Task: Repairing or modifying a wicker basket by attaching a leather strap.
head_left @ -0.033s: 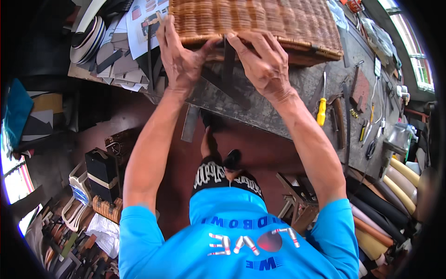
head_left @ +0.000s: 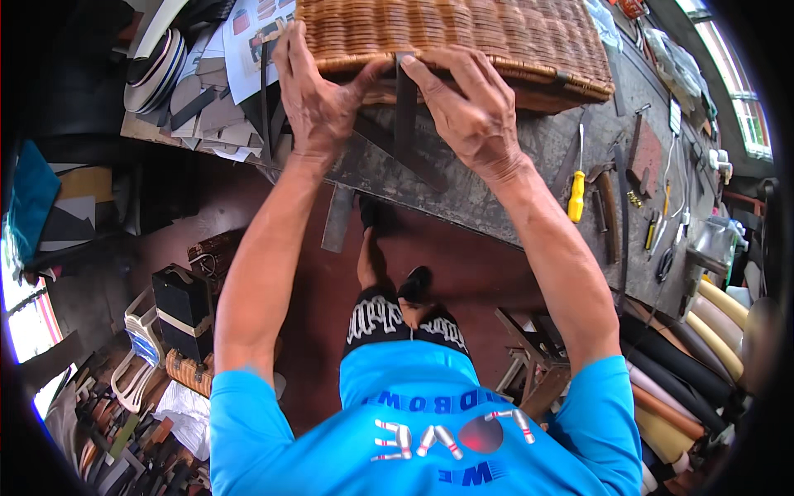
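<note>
"When you look down through the head view, where does the wicker basket sit?"

"On the far part of the grey workbench, straight ahead of the person, with its back cut off by the frame's upper edge."

"Which way does it run?"

"Its visible long edge goes left to right, across the body, the right end dipping a little nearer the person. One woven face looks up at the camera; whether that is lid or side, I can't tell."

"And the dark strap?"

"Its long axis is crosswise to that edge: from the rim it comes straight toward the person. A second dark strip slants below it, down to the right."

"The hands?"

"Left hand spread wide, fingers up along the basket's left end, thumb reaching right beside the strap. Right hand bent over the rim, holding the strap's upper end against it; anything gripped underneath is hidden."

"Nearby?"

"A yellow-handled screwdriver to the right, shaft pointing away from the person."
</note>
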Available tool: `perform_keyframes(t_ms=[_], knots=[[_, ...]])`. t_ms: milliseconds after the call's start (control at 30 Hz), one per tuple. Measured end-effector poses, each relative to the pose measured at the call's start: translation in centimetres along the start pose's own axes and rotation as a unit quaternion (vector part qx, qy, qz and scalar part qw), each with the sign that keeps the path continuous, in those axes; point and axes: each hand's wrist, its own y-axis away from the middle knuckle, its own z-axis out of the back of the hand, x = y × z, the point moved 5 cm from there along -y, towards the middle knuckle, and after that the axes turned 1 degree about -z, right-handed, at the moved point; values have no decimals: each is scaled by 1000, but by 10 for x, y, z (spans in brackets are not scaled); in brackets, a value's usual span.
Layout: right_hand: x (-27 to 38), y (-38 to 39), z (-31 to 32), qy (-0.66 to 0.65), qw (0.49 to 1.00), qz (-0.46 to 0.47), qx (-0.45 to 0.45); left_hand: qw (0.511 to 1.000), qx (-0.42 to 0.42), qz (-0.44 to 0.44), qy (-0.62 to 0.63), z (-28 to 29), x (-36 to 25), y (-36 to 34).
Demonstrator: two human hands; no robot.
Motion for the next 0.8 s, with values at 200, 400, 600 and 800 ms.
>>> perform_keyframes(t_ms=[200, 400, 600, 800], knots=[[10, 18, 29, -78, 992, -59, -76, 996, 85, 23, -29, 12, -18, -18], [6, 69, 52, -23, 986, -112, -124, 947, 90, -270, -148, 17, -39, -28], [-88, 260, 155, 142, 832, -531, 73, 889, 235, -367, 143, 2, -42, -32], [-82, 298, 150, 224, 764, -557, 237, 918, 238, -279, 150, 7, -42, -37]])
